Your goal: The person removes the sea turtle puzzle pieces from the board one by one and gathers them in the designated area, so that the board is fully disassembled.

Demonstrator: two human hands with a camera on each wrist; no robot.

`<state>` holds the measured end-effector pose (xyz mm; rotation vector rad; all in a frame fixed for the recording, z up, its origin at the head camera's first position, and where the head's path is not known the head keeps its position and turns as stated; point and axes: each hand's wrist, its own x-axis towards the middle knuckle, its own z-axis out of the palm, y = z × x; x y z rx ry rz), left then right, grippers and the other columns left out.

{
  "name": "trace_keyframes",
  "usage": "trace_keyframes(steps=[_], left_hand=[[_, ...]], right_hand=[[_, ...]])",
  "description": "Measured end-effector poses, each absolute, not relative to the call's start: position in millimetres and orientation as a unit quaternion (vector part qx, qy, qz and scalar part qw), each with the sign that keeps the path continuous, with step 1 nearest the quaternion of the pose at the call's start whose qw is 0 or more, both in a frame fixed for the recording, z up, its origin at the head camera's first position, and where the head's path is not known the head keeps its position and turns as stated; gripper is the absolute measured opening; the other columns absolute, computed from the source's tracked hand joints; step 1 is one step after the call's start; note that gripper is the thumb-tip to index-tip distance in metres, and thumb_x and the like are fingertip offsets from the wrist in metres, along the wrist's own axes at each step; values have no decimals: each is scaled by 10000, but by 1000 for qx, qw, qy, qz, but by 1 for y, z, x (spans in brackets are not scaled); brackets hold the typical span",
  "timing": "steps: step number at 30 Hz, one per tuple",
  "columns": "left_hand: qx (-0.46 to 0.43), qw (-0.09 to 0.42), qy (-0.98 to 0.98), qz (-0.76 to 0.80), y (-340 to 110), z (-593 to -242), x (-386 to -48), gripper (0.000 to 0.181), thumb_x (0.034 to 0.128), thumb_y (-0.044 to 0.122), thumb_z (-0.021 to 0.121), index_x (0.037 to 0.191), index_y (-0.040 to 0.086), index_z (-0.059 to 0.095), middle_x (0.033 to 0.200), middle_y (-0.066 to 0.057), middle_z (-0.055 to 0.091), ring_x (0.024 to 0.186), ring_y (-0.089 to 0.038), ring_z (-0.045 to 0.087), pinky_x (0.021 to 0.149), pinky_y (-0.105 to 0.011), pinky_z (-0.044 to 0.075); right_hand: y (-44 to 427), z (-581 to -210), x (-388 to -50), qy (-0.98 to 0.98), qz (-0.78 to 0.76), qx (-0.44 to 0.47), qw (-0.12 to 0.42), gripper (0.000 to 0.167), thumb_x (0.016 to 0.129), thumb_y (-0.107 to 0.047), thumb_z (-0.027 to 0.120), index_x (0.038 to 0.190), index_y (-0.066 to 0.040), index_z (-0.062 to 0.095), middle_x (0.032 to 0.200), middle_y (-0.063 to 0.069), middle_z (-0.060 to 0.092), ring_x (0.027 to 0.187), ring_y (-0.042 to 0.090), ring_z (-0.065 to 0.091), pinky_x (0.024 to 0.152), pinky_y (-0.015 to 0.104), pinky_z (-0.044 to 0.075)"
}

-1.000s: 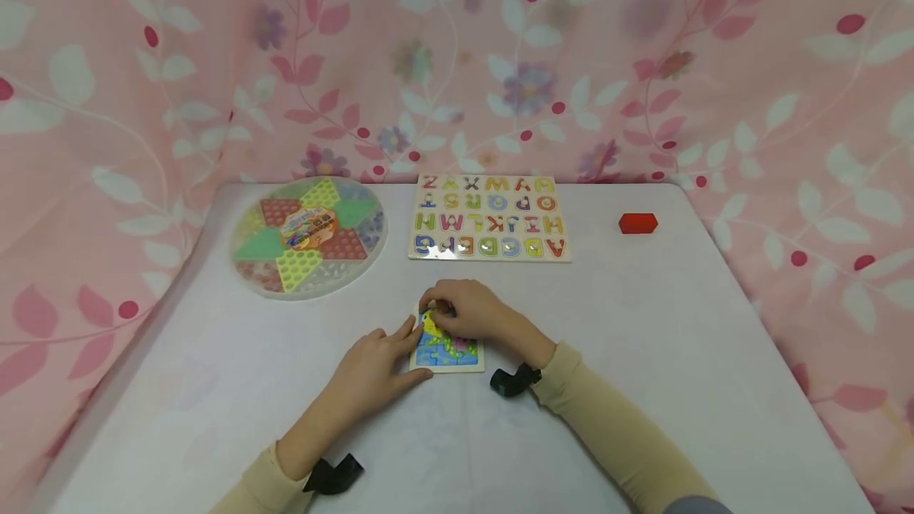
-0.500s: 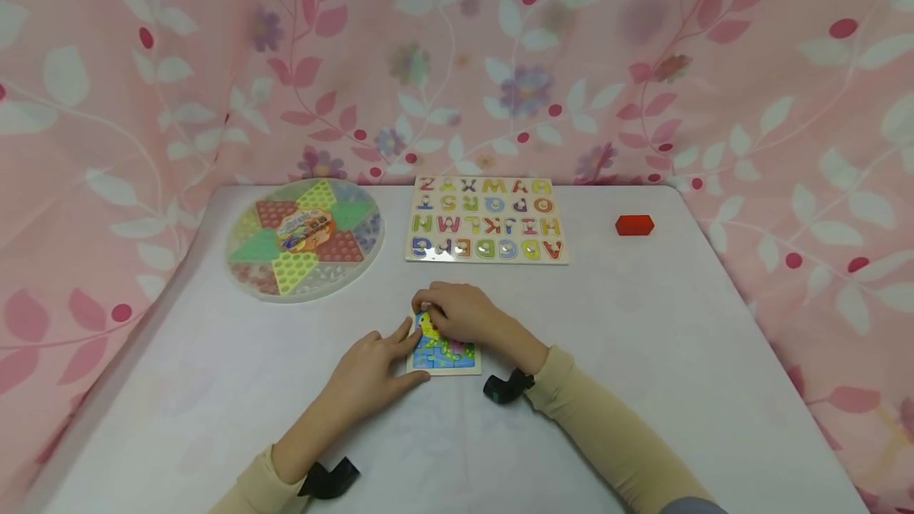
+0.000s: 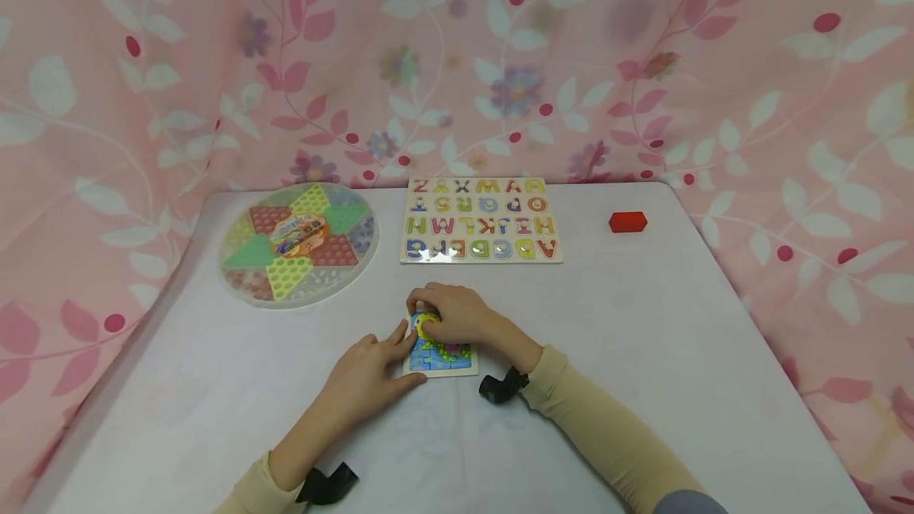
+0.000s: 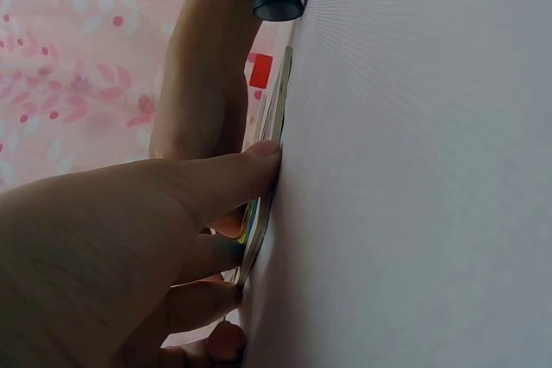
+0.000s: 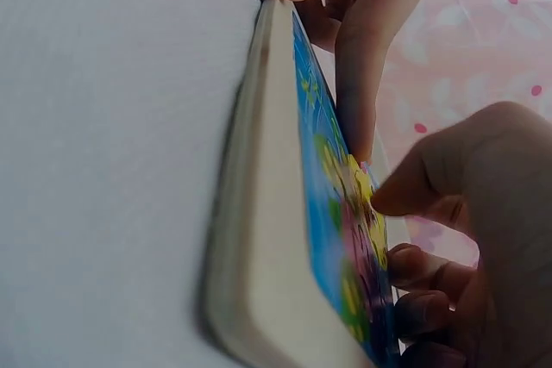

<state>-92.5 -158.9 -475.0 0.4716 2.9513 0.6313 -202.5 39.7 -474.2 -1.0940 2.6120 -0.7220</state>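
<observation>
A small jigsaw puzzle with a pale frame and blue picture lies in the middle of the white table. My left hand rests at its left side, thumb against the near edge and index fingertip on the picture. Over the upper part bends my right hand, with its thumb on a yellow puzzle piece and its other fingers curled at the far edge. That hand hides the puzzle's upper right part. In the left wrist view the left thumb lies straight against the frame's edge.
Behind the puzzle lies a wooden alphabet board. A round Chinese checkers set is at the back left, and a red block at the back right. A pink floral curtain hangs behind the table.
The head view has shifted, so the whole scene sits slightly further left. My right thumb and fingers have shifted slightly over the yellow part. The left hand keeps its place at the puzzle.
</observation>
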Motion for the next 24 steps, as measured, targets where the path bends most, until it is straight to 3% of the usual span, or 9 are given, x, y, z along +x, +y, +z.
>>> trace_keyframes(steps=[6,15,20,24], left_hand=[[147,43,964,218,-159,-476,-93,708,870,507,852,1461,173,652,1587,-52,532,726,-110,427,628,-267,376],[150,31,963,223,-158,-477,-94,708,861,499,863,1449,158,664,1569,-55,551,721,-112,437,625,-267,381],[134,15,959,249,-155,-481,-93,728,857,486,869,1440,95,676,1558,-106,571,882,-194,593,753,-349,489],[89,3,955,282,-150,-486,-95,898,861,549,845,1546,53,542,1503,-161,615,1017,-268,587,804,-401,499]], right_hand=[[44,-476,-205,880,-249,-389,113,310,895,-289,721,1200,-269,674,1079,-73,589,933,113,566,790,295,467],[50,-478,-210,858,-284,-409,127,362,931,-266,759,1274,-208,659,1149,-66,628,1012,107,577,908,303,489],[54,-479,-211,848,-304,-412,137,416,954,-255,792,1332,-141,663,1227,-32,679,1083,106,602,1010,313,483],[56,-479,-213,839,-316,-421,136,386,958,-255,802,1309,-130,704,1234,-18,701,1077,113,606,1012,311,476]])
